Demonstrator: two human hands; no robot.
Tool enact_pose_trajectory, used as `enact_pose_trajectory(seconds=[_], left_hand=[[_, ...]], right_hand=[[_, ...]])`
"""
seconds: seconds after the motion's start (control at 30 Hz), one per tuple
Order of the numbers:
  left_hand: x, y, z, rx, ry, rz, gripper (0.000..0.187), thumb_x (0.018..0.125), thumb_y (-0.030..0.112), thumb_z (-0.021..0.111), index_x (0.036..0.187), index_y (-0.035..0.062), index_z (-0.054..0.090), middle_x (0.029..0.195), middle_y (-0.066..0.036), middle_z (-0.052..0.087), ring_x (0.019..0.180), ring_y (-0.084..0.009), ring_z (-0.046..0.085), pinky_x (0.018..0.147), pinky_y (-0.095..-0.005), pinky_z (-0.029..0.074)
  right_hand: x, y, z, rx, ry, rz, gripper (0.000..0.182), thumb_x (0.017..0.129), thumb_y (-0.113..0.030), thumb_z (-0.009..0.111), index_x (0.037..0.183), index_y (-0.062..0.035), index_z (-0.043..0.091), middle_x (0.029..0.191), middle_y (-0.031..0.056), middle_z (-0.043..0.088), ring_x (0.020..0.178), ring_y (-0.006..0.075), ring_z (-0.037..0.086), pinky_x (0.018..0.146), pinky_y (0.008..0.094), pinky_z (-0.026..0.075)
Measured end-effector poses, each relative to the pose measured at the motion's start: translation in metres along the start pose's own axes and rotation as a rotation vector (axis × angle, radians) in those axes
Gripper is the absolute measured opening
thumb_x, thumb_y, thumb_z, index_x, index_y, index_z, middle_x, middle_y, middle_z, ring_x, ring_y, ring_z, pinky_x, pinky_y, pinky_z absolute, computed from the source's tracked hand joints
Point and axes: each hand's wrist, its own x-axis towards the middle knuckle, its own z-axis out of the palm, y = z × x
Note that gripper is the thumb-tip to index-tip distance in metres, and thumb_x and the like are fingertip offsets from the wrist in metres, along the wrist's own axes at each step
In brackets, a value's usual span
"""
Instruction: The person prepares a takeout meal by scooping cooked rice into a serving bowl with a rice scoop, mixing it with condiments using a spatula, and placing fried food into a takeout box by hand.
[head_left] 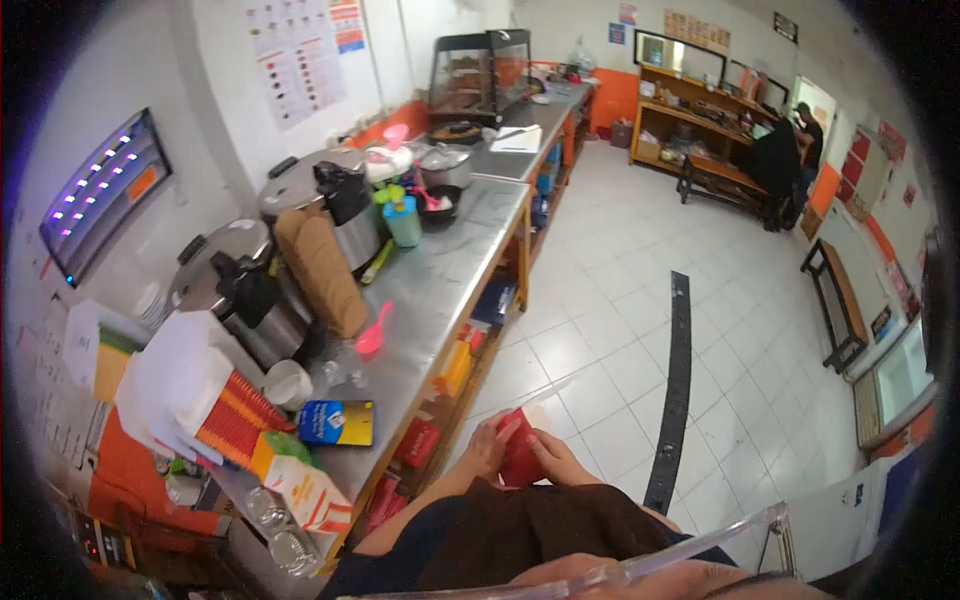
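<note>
In the head view, the left hand [486, 449] and right hand [556, 459] grasp a red packet [519, 452] between them, near, just right of the desk [447, 262]. On the desk, left, lie a pink scoop [374, 332] and a blue-yellow box [337, 423].

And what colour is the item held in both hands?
The held item is mainly red, seen in the head view.
</note>
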Motion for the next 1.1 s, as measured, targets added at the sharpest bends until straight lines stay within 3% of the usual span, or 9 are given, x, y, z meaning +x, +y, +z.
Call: enact_pose_trajectory(seconds=[0.1, 0.2, 0.3, 0.37, 0.4, 0.57, 0.77, 0.9, 1.1], left_hand=[[0.046, -0.021, 0.031, -0.001, -0.088, 0.093, 0.099, 0.041, 0.036, 0.076, 0.124, 0.0096, 0.029, 0.122, -0.019, 0.032, 0.110, -0.0363, 0.034, 0.091, -0.0435, 0.029], [0.071, -0.084, 0.090, 0.160, -0.081, 0.239, 0.060, 0.066, 0.018, 0.058, 0.121, 0.0142, 0.037, 0.121, -0.014, 0.035, 0.107, -0.0308, 0.040, 0.088, -0.0392, 0.035], [0.111, -0.116, 0.115, 0.043, -0.100, 0.247, 0.054, 0.069, 0.009, 0.052, 0.121, 0.0166, 0.038, 0.120, -0.013, 0.037, 0.106, -0.0293, 0.042, 0.087, -0.0378, 0.037], [0.138, -0.154, 0.135, 0.037, -0.109, 0.248, 0.055, 0.068, 0.010, 0.052, 0.121, 0.0172, 0.038, 0.120, -0.012, 0.037, 0.106, -0.0291, 0.042, 0.087, -0.0371, 0.037], [0.147, -0.184, 0.156, 0.039, -0.163, 0.194, 0.055, 0.069, 0.011, 0.052, 0.121, 0.0169, 0.037, 0.120, -0.012, 0.037, 0.106, -0.0291, 0.042, 0.087, -0.0377, 0.037], [0.258, -0.245, 0.130, -0.041, -0.255, 0.014, 0.055, 0.070, 0.014, 0.052, 0.122, 0.0169, 0.036, 0.119, -0.013, 0.036, 0.106, -0.0300, 0.041, 0.088, -0.0397, 0.036], [0.406, -0.281, 0.041, -0.105, -0.253, 0.194, 0.100, 0.041, 0.036, 0.074, 0.125, 0.0087, 0.026, 0.120, -0.020, 0.030, 0.112, -0.0375, 0.032, 0.091, -0.0442, 0.030], [0.451, -0.340, 0.043, -0.078, -0.274, 0.099, 0.097, 0.046, 0.039, 0.075, 0.125, 0.0079, 0.027, 0.121, -0.021, 0.026, 0.113, -0.0385, 0.028, 0.092, -0.0450, 0.028], [0.535, -0.500, 0.054, 0.036, 0.166, -0.237, 0.094, 0.046, 0.035, 0.077, 0.120, 0.0089, 0.025, 0.119, -0.021, 0.022, 0.112, -0.0399, 0.025, 0.094, -0.0452, 0.027]], right_hand=[[0.017, 0.029, -0.031, 0.146, 0.239, -0.017, 0.031, 0.088, -0.025, 0.040, 0.103, 0.0008, 0.049, 0.093, 0.0102, 0.056, 0.086, 0.0141, 0.051, 0.076, 0.0262, 0.040], [0.042, 0.025, -0.066, 0.130, 0.366, -0.011, 0.029, 0.087, -0.020, 0.041, 0.105, 0.0016, 0.048, 0.092, 0.0112, 0.056, 0.085, 0.0152, 0.051, 0.075, 0.0267, 0.041], [0.079, 0.021, -0.105, 0.232, 0.406, 0.054, 0.030, 0.084, -0.014, 0.040, 0.107, 0.0033, 0.047, 0.093, 0.0111, 0.056, 0.085, 0.0151, 0.052, 0.075, 0.0268, 0.041], [0.118, 0.037, -0.141, -0.074, 0.316, 0.015, 0.031, 0.082, -0.009, 0.039, 0.110, 0.0026, 0.044, 0.094, 0.0114, 0.056, 0.086, 0.0154, 0.052, 0.074, 0.0262, 0.042], [0.137, 0.029, -0.155, -0.141, 0.236, 0.097, 0.037, 0.082, -0.017, 0.041, 0.113, 0.0034, 0.042, 0.102, 0.0176, 0.054, 0.095, 0.0233, 0.052, 0.084, 0.0312, 0.039], [0.254, 0.065, -0.217, -0.032, 0.240, 0.026, 0.037, 0.082, -0.015, 0.042, 0.112, 0.0056, 0.043, 0.101, 0.0179, 0.054, 0.094, 0.0222, 0.052, 0.082, 0.0308, 0.040], [0.364, -0.030, -0.288, 0.004, 0.442, 0.032, 0.029, 0.080, -0.011, 0.045, 0.103, 0.0061, 0.048, 0.088, 0.0110, 0.058, 0.076, 0.0148, 0.054, 0.065, 0.0267, 0.044], [0.415, -0.033, -0.356, 0.230, 0.706, -0.015, 0.024, 0.081, -0.011, 0.045, 0.101, 0.0030, 0.050, 0.086, 0.0070, 0.057, 0.074, 0.0104, 0.053, 0.063, 0.0228, 0.043], [0.527, -0.073, -0.464, 0.211, 0.598, -0.101, 0.024, 0.074, -0.007, 0.042, 0.093, 0.0022, 0.054, 0.081, 0.0060, 0.057, 0.074, 0.0109, 0.053, 0.066, 0.0228, 0.043]])
